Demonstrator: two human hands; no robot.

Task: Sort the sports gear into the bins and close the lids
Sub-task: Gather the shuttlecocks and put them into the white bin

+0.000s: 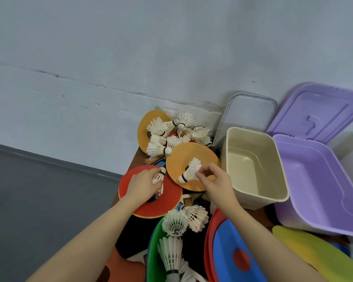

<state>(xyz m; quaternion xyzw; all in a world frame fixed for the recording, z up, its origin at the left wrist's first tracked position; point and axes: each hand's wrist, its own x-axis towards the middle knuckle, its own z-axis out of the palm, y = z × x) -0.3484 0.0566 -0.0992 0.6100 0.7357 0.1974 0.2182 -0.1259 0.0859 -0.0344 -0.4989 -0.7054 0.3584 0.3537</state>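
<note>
Pinching one white feathered shuttlecock (189, 171) in our right hand's (216, 181) fingers over the orange disc (200, 153), our left hand (144, 183) grips another shuttlecock (159, 178) left of the open beige plastic bin (253, 165).

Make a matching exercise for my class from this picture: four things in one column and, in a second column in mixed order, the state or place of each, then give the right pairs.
Things
1. beige bin
2. purple bin
3. left hand
4. right hand

States or places
A. pinches a shuttlecock over an orange disc
B. open, its lid tipped up behind it
C. empty, next to the orange disc
D. grips a shuttlecock over a red disc

Pairs: 1-C, 2-B, 3-D, 4-A
</note>
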